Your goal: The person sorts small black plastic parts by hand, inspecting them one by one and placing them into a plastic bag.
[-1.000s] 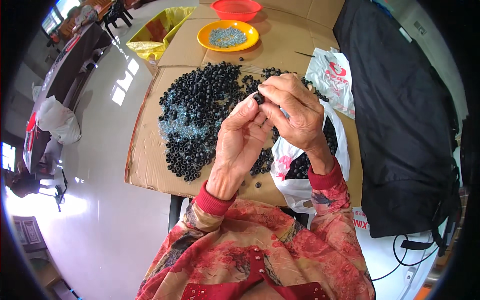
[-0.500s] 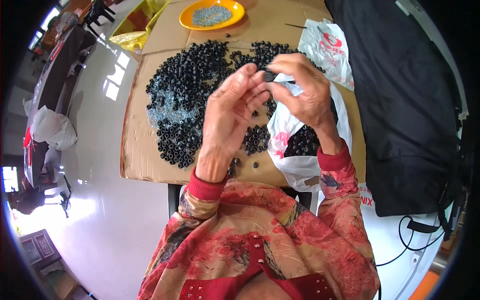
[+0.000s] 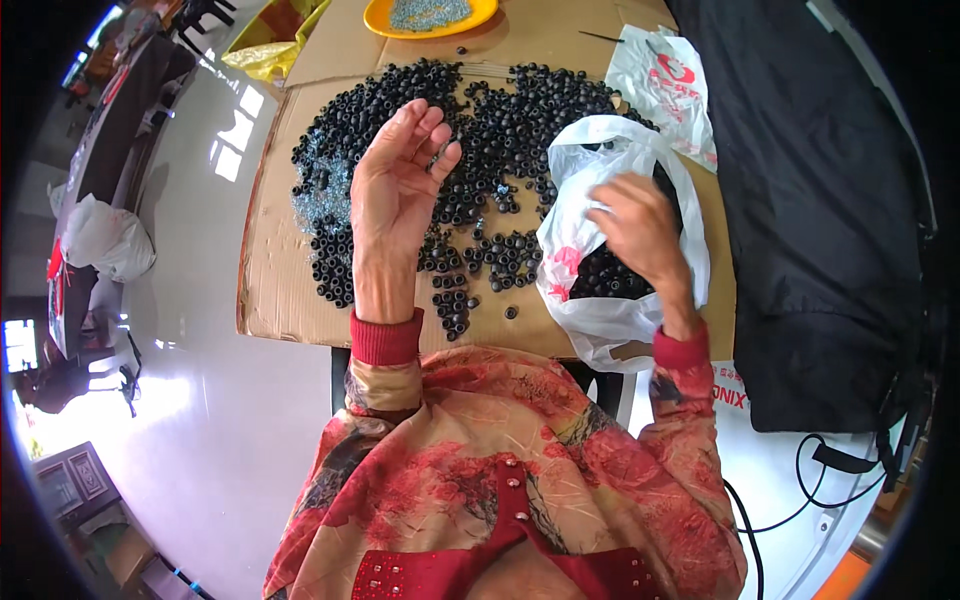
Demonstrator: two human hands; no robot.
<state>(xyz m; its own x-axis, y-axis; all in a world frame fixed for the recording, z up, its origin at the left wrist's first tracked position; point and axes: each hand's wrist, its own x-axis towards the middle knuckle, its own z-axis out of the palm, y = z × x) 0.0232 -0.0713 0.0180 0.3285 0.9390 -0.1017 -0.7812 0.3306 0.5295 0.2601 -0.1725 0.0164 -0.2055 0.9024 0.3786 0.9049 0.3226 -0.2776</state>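
Note:
Small black round parts with holes (image 3: 375, 120) are heaped across the cardboard. My left hand (image 3: 400, 165) is raised over the heap, palm turned up, fingers loosely curled and apart; nothing shows in it. An open white plastic bag (image 3: 590, 190) stands at the right side of the cardboard, holding more black parts (image 3: 607, 278). Over the bag's mouth hangs my right hand (image 3: 645, 228), its fingers smeared by motion, so I cannot see whether anything is in them. Among the black parts on the left lie small clear bluish pieces (image 3: 322, 185).
A yellow-orange plate (image 3: 480, 22) of small bluish-grey pieces sits at the far edge. A flat white bag (image 3: 665, 95) lies at the far right of the cardboard (image 3: 280, 290). Black cloth (image 3: 800, 240) covers the right side. Yellow bags (image 3: 275, 45) stand beyond the left edge.
My hands have parted from where they met over the heap with a black part between them. The left moved left; the right came down and right over the bag.

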